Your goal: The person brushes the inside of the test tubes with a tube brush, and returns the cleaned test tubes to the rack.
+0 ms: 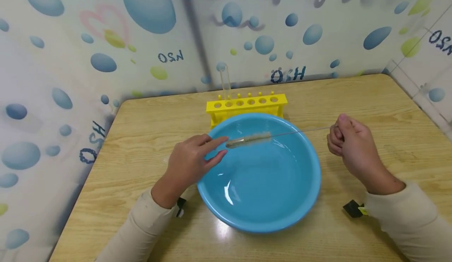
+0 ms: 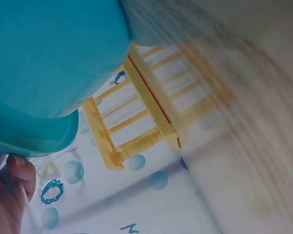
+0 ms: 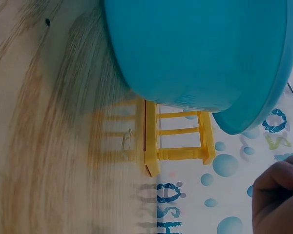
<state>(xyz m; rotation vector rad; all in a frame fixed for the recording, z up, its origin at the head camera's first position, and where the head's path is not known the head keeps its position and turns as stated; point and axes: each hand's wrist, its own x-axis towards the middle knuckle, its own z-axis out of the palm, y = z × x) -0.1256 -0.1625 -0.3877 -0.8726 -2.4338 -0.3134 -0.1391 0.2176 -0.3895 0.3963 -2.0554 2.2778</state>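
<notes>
My left hand holds a clear glass test tube above the left part of a blue basin, the tube partly hidden by the fingers. A test tube brush has its front bristles inside the tube, where they look dark and pressed together; the rest of the bristles fluff out at the mouth. Its thin wire handle runs right, over the basin's rim, to my right hand, which grips the end in curled fingers. In the left wrist view, part of my left hand shows below the basin's rim.
Behind the basin stands a yellow test tube rack, with another clear test tube upside down at its back left. The wooden table meets a wall printed with blue drops at the back.
</notes>
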